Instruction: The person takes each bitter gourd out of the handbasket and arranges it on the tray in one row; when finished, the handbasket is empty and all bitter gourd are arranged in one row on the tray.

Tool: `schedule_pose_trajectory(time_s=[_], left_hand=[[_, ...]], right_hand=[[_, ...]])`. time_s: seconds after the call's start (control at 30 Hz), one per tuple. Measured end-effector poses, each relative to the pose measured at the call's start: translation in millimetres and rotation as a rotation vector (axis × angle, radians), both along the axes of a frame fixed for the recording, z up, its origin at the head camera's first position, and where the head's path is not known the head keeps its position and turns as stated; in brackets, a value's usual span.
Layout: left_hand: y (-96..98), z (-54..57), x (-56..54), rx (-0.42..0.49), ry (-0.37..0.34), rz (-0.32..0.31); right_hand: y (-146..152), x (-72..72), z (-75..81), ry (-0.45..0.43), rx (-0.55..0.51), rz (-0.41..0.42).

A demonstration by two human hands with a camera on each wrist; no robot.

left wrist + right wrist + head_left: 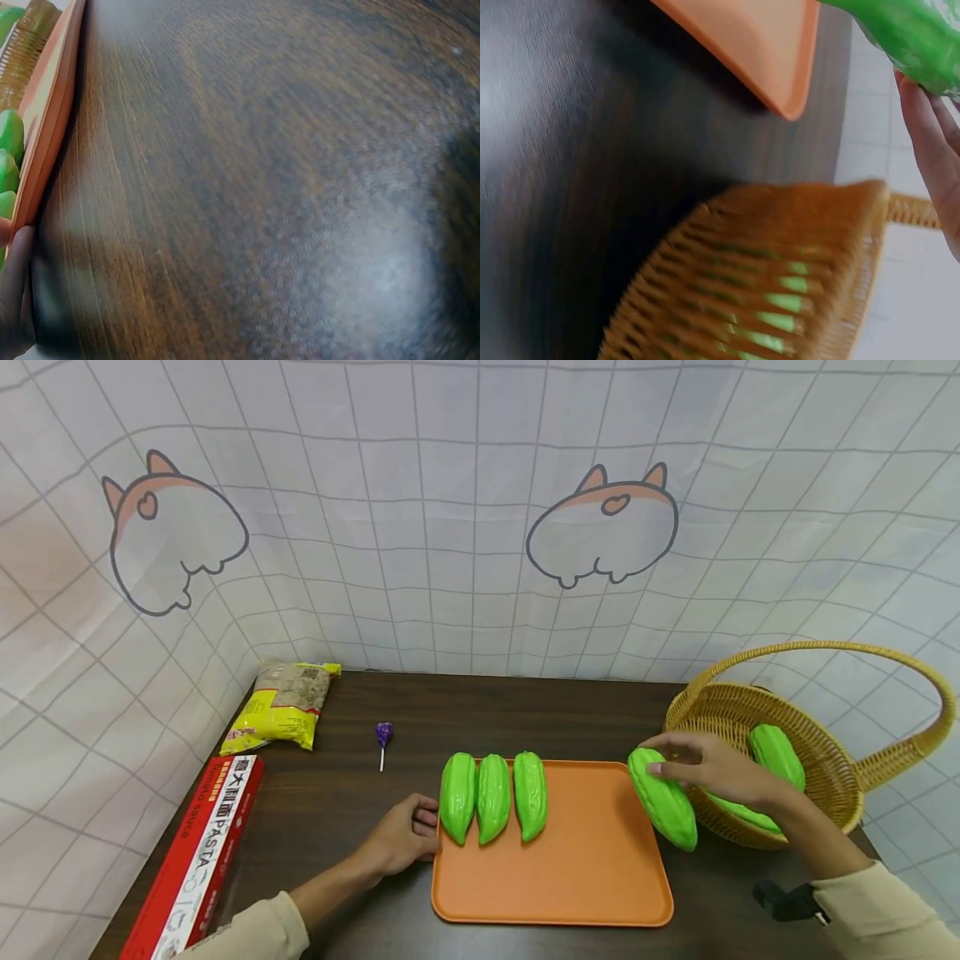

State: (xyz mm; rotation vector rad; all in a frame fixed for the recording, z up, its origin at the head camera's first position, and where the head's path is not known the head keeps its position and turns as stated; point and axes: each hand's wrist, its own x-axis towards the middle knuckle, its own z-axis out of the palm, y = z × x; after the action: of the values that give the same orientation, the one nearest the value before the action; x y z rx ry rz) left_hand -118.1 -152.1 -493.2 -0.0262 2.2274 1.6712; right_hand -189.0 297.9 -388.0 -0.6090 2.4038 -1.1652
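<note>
My right hand grips a bright green bitter melon and holds it above the right edge of the orange tray, beside the basket. The right wrist view shows the fingertips against the melon's underside. Three more bitter melons lie side by side on the left part of the tray, the leftmost close to the rim. My left hand pinches the tray's left rim, a digit on each side of it in the left wrist view. Two bitter melons, one upright-leaning, lie in the wicker basket.
The basket's tall arched handle rises at the right. A purple lollipop lies behind the tray. At the left are a yellow bag and a long red pasta box. A patterned curtain hangs along the table's back edge.
</note>
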Motion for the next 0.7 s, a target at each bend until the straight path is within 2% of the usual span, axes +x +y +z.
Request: schedule_pose_trajectory(time_s=[0.27,0.5,0.7], left_hand=[[0.5,-1.2,-0.6,-0.014,0.005,0.002],[0.8,-1.7,-0.9,-0.016,0.003,0.002],[0.4,-0.7,-0.5,-0.015,-0.003,0.003]], right_hand=[[-18,0.1,-14.3,-0.044,0.008,-0.037],[-30,0.2,-21.1,-0.107,-0.080,-0.045],[-39,0.3,-30.3,-0.092,-0.087,-0.083]])
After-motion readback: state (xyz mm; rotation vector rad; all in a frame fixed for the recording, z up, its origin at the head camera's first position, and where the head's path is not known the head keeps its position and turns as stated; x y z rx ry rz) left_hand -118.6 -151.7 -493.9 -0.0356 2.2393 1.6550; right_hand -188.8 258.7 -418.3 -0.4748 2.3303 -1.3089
